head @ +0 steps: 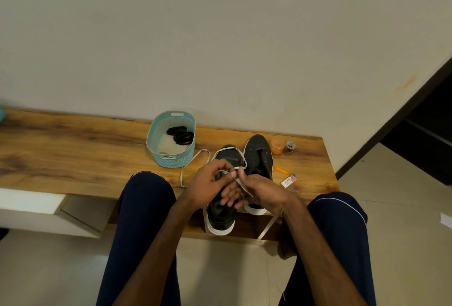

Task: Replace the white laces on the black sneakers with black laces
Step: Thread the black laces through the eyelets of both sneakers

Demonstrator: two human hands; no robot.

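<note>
Over the sneaker [220, 217] nearest the basket [156, 132], left hand [208, 181] and right hand [266, 190] each pinch the white lace [181, 178], which looks light, limp and flat, best gripped close beside an eyelet.

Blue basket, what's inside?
Inside the blue basket: coiled black laces toward its far right side; the rest of the visible floor looks bare. The near wall hides the floor strip just behind it, so anything there cannot be seen.

Black sneakers [258, 156], white lace [195, 158], teal basket [171, 158].
</note>
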